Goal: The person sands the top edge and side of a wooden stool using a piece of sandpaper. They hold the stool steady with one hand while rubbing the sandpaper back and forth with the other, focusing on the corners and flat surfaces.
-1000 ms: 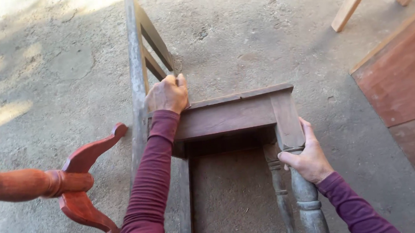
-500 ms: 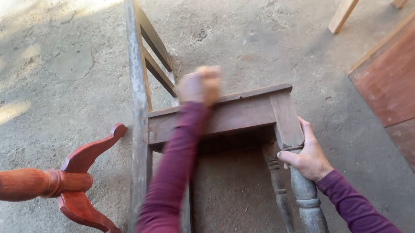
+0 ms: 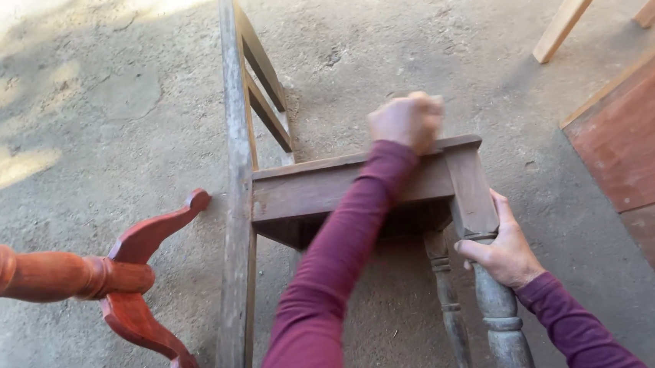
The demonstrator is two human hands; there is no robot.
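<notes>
Chair on its side, backrest away, legs perhaps toward camera.

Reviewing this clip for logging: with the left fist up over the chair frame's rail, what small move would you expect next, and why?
Probably a downward knock with the left hand onto the top rail of the wooden chair frame. The hand is closed in a fist just above the rail's right end, while the right hand grips the turned leg below that corner, seemingly bracing it.

Wooden chair lying on concrete floor: left hand, fisted and blurred, over seat rail; right hand grips turned leg. Red pedestal at left.
</notes>
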